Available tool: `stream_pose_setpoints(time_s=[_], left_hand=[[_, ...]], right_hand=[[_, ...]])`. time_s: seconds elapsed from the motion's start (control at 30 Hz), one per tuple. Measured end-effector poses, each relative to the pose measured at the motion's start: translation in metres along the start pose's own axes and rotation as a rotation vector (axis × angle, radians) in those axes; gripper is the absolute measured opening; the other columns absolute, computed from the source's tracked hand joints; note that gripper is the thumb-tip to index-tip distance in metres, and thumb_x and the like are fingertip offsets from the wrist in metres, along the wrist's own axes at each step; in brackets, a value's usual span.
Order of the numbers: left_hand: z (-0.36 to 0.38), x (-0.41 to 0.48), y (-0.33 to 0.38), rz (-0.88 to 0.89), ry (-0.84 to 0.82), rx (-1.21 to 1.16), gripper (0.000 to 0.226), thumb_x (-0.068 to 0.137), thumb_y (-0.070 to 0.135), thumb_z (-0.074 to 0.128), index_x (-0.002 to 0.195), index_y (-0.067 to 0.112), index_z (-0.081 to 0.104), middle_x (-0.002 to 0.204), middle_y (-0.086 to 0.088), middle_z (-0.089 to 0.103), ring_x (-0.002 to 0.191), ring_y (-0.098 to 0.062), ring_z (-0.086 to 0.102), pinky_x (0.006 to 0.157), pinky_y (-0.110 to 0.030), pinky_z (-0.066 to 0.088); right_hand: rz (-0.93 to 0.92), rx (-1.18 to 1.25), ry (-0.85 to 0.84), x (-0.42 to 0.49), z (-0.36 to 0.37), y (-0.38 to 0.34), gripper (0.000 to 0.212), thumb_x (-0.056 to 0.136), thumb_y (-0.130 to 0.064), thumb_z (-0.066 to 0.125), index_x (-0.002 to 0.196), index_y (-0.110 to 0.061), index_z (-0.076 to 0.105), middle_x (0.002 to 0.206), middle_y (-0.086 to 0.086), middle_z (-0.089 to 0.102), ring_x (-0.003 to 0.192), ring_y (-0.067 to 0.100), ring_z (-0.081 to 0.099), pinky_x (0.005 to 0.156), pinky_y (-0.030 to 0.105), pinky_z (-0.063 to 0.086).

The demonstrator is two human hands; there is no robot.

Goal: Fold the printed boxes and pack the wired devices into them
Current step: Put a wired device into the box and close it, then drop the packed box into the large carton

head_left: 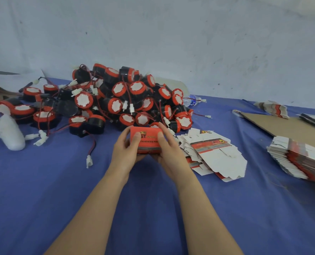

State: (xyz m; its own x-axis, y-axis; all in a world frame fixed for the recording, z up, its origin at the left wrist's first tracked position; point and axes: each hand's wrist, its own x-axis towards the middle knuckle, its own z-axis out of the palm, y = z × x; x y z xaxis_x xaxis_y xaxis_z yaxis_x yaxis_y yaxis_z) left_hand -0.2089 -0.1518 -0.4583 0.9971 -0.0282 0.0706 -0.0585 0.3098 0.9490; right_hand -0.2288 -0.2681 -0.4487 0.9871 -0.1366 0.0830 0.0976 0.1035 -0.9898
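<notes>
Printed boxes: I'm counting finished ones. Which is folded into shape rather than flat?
The red box gripped by the left hand and right hand. It has volume; the loose spread beside it and the stack far right are flat blanks.

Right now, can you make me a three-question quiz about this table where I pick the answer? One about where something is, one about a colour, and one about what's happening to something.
1. Where do the loose flat white cardboard box blanks lie?
A) beside the right hand
B) inside a drawer
C) on a chair

2. What colour is the cloth table cover?
A) green
B) blue
C) yellow

3. What is happening to the red printed cardboard box?
A) it lies alone on the table
B) it is torn in half
C) both hands hold it

Answers:
1 A, the blanks spread out just past the right hand.
2 B, the cloth is blue all over.
3 C, the left hand and the right hand grip its two ends.
</notes>
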Motion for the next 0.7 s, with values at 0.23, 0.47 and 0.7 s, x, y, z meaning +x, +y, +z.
stream_pose_setpoints(time_s=[0.23,0.47,0.7], left_hand=[[0.091,-0.040,0.045,0.096,-0.299,0.099,0.019,0.096,0.025,0.056,0.116,0.028,0.056,0.099,0.004,0.066,0.076,-0.001,0.069,0.057,-0.018,0.055],[0.333,-0.218,0.064,0.130,-0.915,0.222,0.026,0.098,0.037,0.050,0.118,0.023,0.058,0.116,-0.006,0.064,0.101,-0.023,0.065,0.086,-0.045,0.056],[0.434,-0.461,0.045,-0.183,-1.613,0.305,0.058,0.102,0.047,0.031,0.147,0.010,0.035,0.153,-0.012,0.035,0.140,-0.028,0.035,0.116,-0.042,0.028]], right_hand=[[-0.157,-0.072,0.405,-0.066,-0.066,-0.075,0.032,0.100,-0.024,0.049,0.131,-0.027,0.051,0.092,-0.002,0.067,0.078,0.007,0.068,0.073,0.030,0.059],[-0.182,-0.439,1.200,-0.279,-0.243,-0.197,0.031,0.100,-0.032,0.044,0.125,-0.016,0.052,0.111,0.003,0.059,0.107,0.023,0.060,0.092,0.046,0.052],[0.258,-0.792,1.931,-0.485,-0.306,-0.230,0.050,0.101,-0.026,0.038,0.149,-0.020,0.026,0.156,0.008,0.027,0.146,0.029,0.012,0.117,0.041,0.008]])
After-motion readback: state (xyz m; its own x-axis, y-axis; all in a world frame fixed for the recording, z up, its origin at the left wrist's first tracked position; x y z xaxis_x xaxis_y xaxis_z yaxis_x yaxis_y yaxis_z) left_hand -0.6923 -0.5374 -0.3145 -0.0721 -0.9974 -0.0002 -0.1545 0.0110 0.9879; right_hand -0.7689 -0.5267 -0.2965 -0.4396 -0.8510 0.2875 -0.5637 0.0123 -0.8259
